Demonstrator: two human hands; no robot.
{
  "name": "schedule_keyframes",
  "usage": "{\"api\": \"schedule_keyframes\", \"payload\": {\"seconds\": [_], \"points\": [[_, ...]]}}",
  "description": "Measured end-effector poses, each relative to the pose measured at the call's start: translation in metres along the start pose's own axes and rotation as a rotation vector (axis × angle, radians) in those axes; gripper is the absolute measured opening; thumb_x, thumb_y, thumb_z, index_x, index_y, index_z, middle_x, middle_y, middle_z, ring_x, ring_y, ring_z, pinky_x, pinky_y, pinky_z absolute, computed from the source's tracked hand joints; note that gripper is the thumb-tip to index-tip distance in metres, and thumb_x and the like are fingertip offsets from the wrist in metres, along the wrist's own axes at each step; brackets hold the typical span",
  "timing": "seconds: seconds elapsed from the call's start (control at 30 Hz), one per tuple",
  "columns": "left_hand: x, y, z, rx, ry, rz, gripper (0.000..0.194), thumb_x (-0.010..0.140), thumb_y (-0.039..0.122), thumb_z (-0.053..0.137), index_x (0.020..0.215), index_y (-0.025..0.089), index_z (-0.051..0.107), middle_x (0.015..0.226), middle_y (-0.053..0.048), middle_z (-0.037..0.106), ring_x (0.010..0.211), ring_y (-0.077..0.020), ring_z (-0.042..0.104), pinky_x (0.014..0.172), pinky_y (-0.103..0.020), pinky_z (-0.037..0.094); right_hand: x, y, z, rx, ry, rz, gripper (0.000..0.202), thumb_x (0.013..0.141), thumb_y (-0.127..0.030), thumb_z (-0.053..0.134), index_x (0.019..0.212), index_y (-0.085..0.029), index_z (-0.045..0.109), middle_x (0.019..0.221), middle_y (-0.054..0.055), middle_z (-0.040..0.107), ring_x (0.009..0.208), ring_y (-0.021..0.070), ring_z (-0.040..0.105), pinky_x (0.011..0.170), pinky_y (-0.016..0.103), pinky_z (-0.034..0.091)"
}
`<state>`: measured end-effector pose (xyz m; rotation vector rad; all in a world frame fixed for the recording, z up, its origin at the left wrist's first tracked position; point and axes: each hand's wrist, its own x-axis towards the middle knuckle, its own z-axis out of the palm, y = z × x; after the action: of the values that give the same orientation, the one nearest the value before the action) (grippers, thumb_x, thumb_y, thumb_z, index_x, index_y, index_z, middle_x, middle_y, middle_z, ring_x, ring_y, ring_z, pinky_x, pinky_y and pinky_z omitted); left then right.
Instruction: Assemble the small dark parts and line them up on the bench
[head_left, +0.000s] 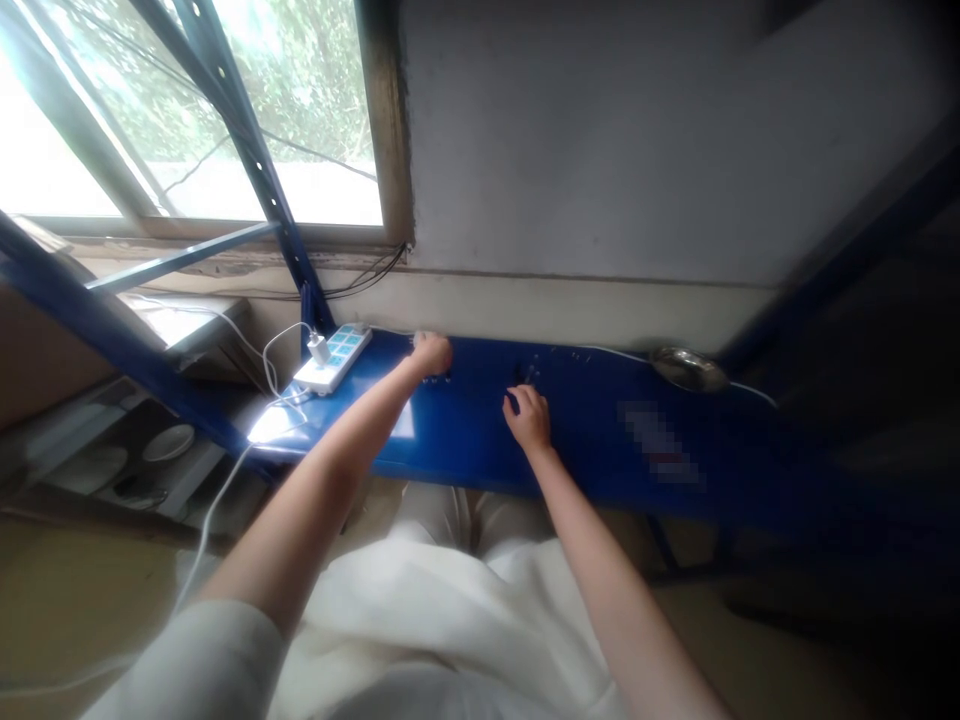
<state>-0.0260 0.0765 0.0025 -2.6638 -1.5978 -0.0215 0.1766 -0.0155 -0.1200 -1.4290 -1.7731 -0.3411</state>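
My left hand [433, 353] is closed near the back edge of the blue table [465, 430], over some small pale pieces [436, 380]; what its fingers hold is too small to make out. To the right, my right hand [529, 415] hovers over or rests on the table with thumb and fingers curved and a gap between them. Just beyond its fingertips lie small clear or pale pieces [533, 370] and something dark. A few more tiny bits [574, 354] lie farther back on the right.
A white power strip [337, 358] with a plugged-in white adapter [319, 347] and cables lies at the table's left end. A shiny metal bowl [688, 368] stands at the back right. Blue metal posts [262, 180] rise at the left.
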Motion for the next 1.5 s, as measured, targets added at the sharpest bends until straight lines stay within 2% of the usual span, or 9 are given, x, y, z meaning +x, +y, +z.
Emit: {"api": "schedule_keyframes", "payload": {"seconds": [0.43,0.8,1.5], "points": [[-0.001,-0.009,0.008,-0.046,-0.034,-0.016,0.019,0.072,0.017,0.053,0.083,0.017,0.069,0.103,-0.011,0.061,0.102,-0.0271,0.048,0.095,-0.047,0.025,-0.002,0.001,0.002,0.012,0.014,0.020,0.023,0.085,-0.023,0.041,0.092,-0.015,0.061,0.094,0.010,0.063,0.089,0.0190,0.057,0.077,0.031,0.040],[-0.002,0.000,0.006,-0.001,-0.044,-0.068,0.021,0.075,0.018,0.050,0.086,0.014,0.067,0.104,-0.015,0.061,0.101,-0.0271,0.050,0.095,-0.048,0.027,-0.002,0.001,0.001,0.020,-0.011,0.045,0.023,0.084,-0.021,0.042,0.093,-0.016,0.062,0.093,0.011,0.062,0.090,0.0202,0.057,0.077,0.033,0.042],[-0.001,-0.005,0.011,-0.040,-0.049,-0.096,0.021,0.075,0.020,0.052,0.089,0.015,0.067,0.103,-0.013,0.062,0.102,-0.0269,0.050,0.097,-0.049,0.025,-0.002,0.003,0.001,0.018,0.006,0.060,0.022,0.084,-0.021,0.041,0.091,-0.016,0.061,0.093,0.010,0.062,0.089,0.0197,0.056,0.077,0.032,0.040]]}}
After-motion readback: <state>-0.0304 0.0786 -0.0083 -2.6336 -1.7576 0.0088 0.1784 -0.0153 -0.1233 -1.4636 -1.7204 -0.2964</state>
